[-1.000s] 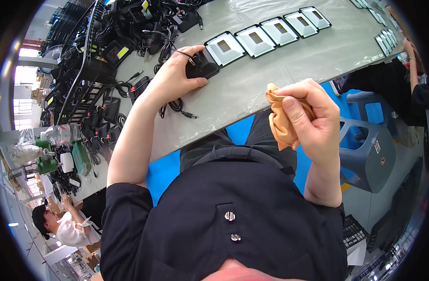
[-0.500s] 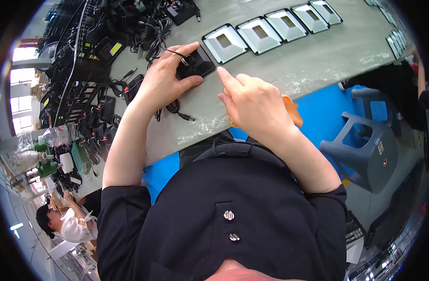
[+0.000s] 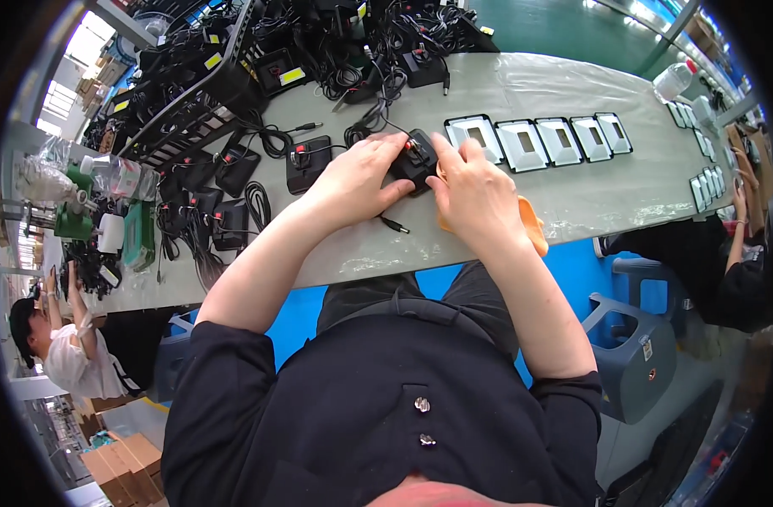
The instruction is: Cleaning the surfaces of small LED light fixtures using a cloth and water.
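Black housing: flat, with a small red-and-metal fitting on top, is lying on the surface between the two hands I am watching from my remote seat. I am judging it stiff, light to moderate in weight and smooth enough to slide; the fitting and the cable running near it are looking the most fragile, so I am favouring a hold on opposite side edges

Left hand: fingers and thumb are clasping the housing's left side

Right hand: index finger is resting by the housing's upper right edge; the other fingers are seemingly gripping an orange cloth, soft and limp, its folds showing either side; how tightly, I cannot tell

Black plug: is lying below the left hand, possibly snagging

Five white panels, black-rimmed: are forming a row just beyond the right fingers, limiting room that way

Second black housing: is sitting left of the left hand, crowding that side

Tangled heap of black units and cables: is blocking the far side, a black crate standing at its left

Blue-grey stool: is standing off to the right
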